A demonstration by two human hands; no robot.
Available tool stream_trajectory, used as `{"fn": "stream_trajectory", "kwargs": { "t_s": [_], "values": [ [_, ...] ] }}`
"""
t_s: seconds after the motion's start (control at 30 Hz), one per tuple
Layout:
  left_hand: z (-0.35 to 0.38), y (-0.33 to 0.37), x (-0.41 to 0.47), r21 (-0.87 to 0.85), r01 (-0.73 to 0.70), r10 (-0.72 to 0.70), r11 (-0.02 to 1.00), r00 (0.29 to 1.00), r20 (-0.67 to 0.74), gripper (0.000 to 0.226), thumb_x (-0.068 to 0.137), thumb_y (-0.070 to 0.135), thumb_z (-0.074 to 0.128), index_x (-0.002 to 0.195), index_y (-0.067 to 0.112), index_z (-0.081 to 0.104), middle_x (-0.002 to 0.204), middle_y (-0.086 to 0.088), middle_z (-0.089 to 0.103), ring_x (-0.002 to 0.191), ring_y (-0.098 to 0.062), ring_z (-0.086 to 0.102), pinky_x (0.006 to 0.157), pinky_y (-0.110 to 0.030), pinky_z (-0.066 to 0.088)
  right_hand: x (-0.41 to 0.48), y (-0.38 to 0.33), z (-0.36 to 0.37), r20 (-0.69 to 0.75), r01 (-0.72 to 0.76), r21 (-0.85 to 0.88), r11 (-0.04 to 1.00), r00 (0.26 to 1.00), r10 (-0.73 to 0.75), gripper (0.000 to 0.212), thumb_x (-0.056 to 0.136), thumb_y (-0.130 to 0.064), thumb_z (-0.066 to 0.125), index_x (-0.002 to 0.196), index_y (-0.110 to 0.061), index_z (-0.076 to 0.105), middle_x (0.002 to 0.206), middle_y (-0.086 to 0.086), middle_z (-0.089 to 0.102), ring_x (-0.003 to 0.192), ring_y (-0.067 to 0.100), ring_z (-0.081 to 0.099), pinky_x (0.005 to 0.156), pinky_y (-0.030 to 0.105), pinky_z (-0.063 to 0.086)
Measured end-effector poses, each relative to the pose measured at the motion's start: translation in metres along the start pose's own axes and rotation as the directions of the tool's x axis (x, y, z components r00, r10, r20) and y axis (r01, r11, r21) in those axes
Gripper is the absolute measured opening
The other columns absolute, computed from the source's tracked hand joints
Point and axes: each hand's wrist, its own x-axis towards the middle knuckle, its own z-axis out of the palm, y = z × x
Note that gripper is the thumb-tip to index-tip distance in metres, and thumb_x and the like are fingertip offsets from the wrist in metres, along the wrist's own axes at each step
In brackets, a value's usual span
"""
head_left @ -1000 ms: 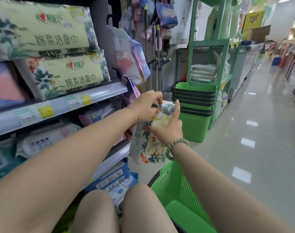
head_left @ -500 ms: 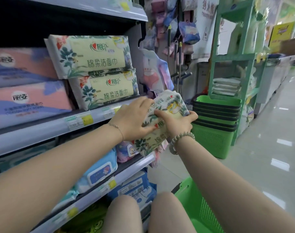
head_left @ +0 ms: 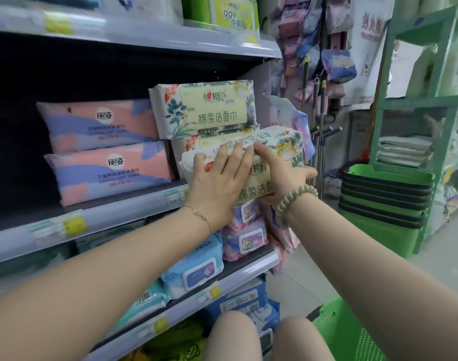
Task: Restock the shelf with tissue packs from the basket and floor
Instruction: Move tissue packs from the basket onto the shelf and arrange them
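Left hand (head_left: 220, 178) flat, fingers straight on pack (head_left: 259, 182); right hand (head_left: 285, 178) grips its end. Pack seems half off shelf (head_left: 118, 217): you release early, it drops. You shove hard, stack (head_left: 209, 108) topples.

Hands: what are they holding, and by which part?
A leafy tissue pack: left hand flat on its front, right hand gripping its lower right end.

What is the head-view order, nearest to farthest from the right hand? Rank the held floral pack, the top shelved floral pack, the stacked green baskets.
1. held floral pack, gripped by the right hand.
2. top shelved floral pack, up-left on the shelf.
3. stacked green baskets, right, on the floor.
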Motion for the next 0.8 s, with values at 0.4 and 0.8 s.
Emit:
{"fn": "stream_trajectory", "kwargs": {
  "t_s": [0.4, 0.8],
  "values": [
    [-0.032, -0.095, -0.035, 0.19, 0.038, -0.033, 0.981, 0.999, -0.029, 0.121, 0.048, 0.057, 0.076, 0.145, 0.01, 0.022, 0.138, -0.007, 0.032, 0.116, -0.026, 0.037, 0.082, -0.046, 0.037, -0.039, 0.027, 0.047, 0.262, 0.417, -0.104, 0.903, 0.887, -0.379, 0.071, 0.061, -0.061, 0.073, 0.107, -0.02, 0.038, 0.116, 0.002, 0.039, 0.107, 0.023, 0.045, 0.095, 0.04, 0.04],
    [-0.067, -0.185, -0.069, 0.27, 0.062, -0.065, 0.961, 0.998, 0.003, 0.119, 0.039, 0.046, 0.079, 0.141, 0.009, 0.031, 0.125, -0.015, 0.04, 0.106, -0.033, 0.039, 0.079, -0.047, 0.037, -0.076, 0.037, 0.114, 0.447, 0.657, 0.024, 0.754, 0.667, -0.596, 0.073, 0.061, -0.05, 0.075, 0.112, -0.037, 0.024, 0.108, 0.003, 0.058, 0.091, 0.018, 0.062, 0.082, 0.041, 0.053]
  ]
}}
